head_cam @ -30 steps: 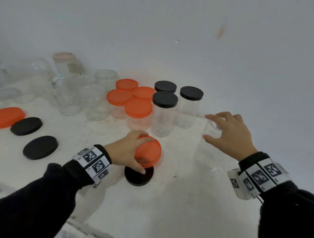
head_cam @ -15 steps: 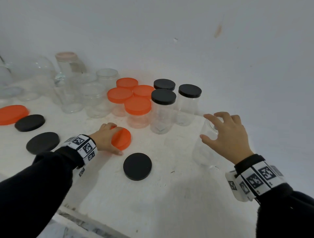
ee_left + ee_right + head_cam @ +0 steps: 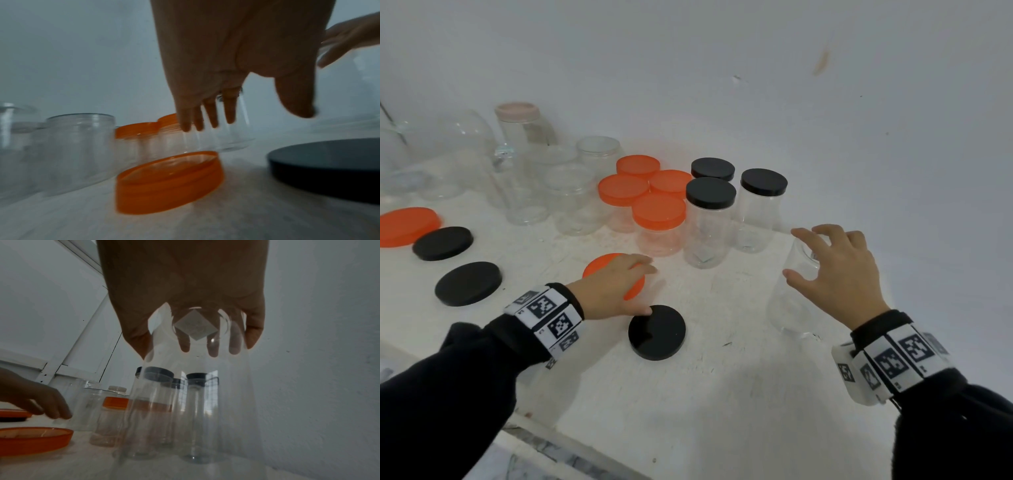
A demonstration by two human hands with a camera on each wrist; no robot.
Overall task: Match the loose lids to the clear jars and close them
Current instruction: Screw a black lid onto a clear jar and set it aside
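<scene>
My left hand hovers with straight fingers just above a loose orange lid that lies hollow side up on the white table. In the left wrist view, the left hand has a gap below it down to the orange lid. A loose black lid lies flat by my thumb and shows again as the black lid. My right hand grips the rim of an open clear jar from above. In the right wrist view, the right hand has its fingers curled around the clear jar.
Several orange-lidded jars and three black-lidded jars stand at the back. Open clear jars cluster back left. Two black lids and an orange lid lie far left. A wall runs close on the right.
My left hand carried the orange lid leftward off the black lid, set it on the table and let go. The right hand kept its grip on the jar.
</scene>
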